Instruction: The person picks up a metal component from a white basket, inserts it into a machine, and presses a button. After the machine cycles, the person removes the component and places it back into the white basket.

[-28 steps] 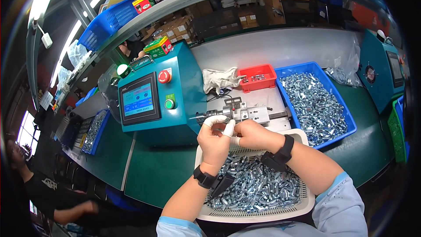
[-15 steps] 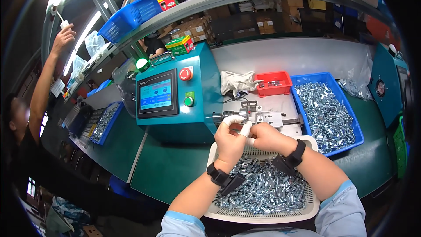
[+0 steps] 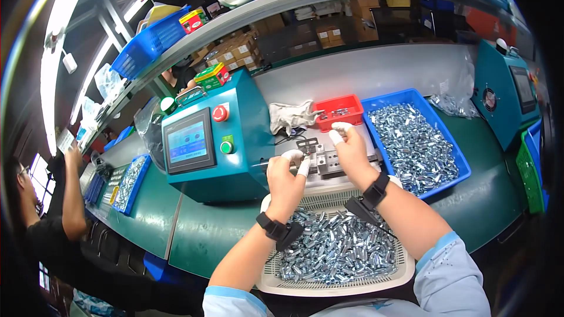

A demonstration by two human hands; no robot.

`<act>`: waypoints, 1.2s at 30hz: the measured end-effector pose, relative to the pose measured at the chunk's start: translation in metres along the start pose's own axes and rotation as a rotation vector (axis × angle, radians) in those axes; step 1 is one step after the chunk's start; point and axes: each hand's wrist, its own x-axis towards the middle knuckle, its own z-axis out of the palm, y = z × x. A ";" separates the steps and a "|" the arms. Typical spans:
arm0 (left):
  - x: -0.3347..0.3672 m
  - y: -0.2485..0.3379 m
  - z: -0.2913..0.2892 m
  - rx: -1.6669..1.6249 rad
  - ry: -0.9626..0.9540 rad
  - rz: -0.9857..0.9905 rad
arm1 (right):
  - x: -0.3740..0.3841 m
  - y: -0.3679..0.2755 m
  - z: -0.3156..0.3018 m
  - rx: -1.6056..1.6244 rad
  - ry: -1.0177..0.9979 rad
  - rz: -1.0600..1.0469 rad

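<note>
My left hand (image 3: 286, 177) has white cots on its fingertips, which are curled together at the left end of a small metal fixture (image 3: 322, 157) on the machine bed. Anything pinched there is hidden. My right hand (image 3: 351, 154), also with white fingertip cots, is raised over the fixture's right side, its fingertips near the red bin (image 3: 339, 111). Whether it holds a part is unclear. Both wrists wear black straps. Below my hands sits a white perforated tray (image 3: 329, 289) heaped with small shiny metal parts (image 3: 338, 246).
A blue bin (image 3: 465, 171) of metal parts stands at the right. A teal control box (image 3: 235, 135) with a touch screen and red button stands at the left, with white gloves (image 3: 289, 115) behind the fixture. A shelf of boxes hangs overhead. A co-worker (image 3: 64, 211) reaches up at the far left.
My hands were together at the fixture; the right one has since lifted up and right toward the red bin. The left stays at the fixture. The co-worker at left has shifted.
</note>
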 end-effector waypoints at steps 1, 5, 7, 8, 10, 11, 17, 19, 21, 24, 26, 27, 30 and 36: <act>0.004 0.000 0.003 0.108 -0.064 0.070 | -0.001 0.000 0.000 -0.048 -0.006 -0.015; 0.018 0.003 0.020 0.329 -0.236 0.110 | 0.000 0.001 -0.002 -0.134 -0.033 -0.045; 0.021 0.001 0.024 0.344 -0.258 0.130 | 0.001 0.001 -0.003 -0.133 -0.038 -0.021; 0.022 0.000 0.025 0.356 -0.285 0.144 | 0.000 0.001 -0.003 -0.135 -0.044 0.008; 0.024 -0.003 0.027 0.374 -0.313 0.157 | 0.000 0.003 -0.003 -0.132 -0.053 0.040; 0.025 -0.005 0.028 0.373 -0.322 0.163 | 0.001 0.005 -0.003 -0.147 -0.057 0.022; 0.032 -0.012 0.030 0.375 -0.405 0.138 | 0.002 0.012 -0.002 -0.165 -0.093 -0.004; 0.034 -0.006 0.029 0.393 -0.425 0.114 | 0.001 0.008 -0.003 -0.165 -0.104 0.004; 0.034 0.000 0.029 0.433 -0.463 0.072 | -0.001 0.006 -0.002 -0.160 -0.122 0.015; 0.026 0.010 0.029 0.430 -0.256 0.174 | 0.001 0.002 -0.001 -0.118 -0.122 0.037; 0.018 0.026 0.026 0.411 -0.165 0.221 | 0.004 0.005 -0.005 -0.110 -0.112 0.061; 0.011 0.040 0.021 0.261 -0.341 0.049 | 0.007 0.008 -0.009 -0.210 -0.123 0.065; -0.020 0.045 0.006 0.244 -0.676 -0.087 | 0.008 0.007 -0.014 -0.383 -0.168 0.073; -0.054 0.016 0.004 0.549 -0.964 -0.077 | 0.000 -0.012 -0.002 -0.776 -0.434 0.067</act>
